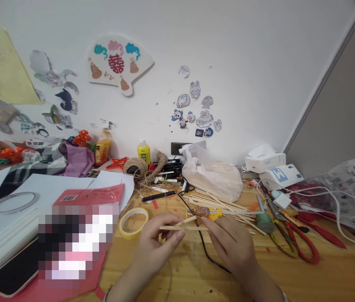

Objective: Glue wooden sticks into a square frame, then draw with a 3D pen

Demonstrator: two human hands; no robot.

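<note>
My left hand [163,241] pinches two thin wooden sticks, one lying level and a shorter one slanting up behind it. The level wooden stick [193,228] runs across to my right hand [235,241], whose fingers are closed on its other end. The slanting wooden stick [190,219] ends close to the right fingertips; I cannot tell whether they touch it. Just behind my hands lies a yellow tool [214,213], partly covered by the fingers. A black cord [207,251] runs along the table under the sticks.
Loose wooden sticks [227,205] lie behind my right hand, beside a plastic bag [213,174]. Scissors [303,243] and green thread [264,222] lie right. A tape roll [133,222], red folder [102,247] and phone [14,264] are left; twine [136,168] stands behind.
</note>
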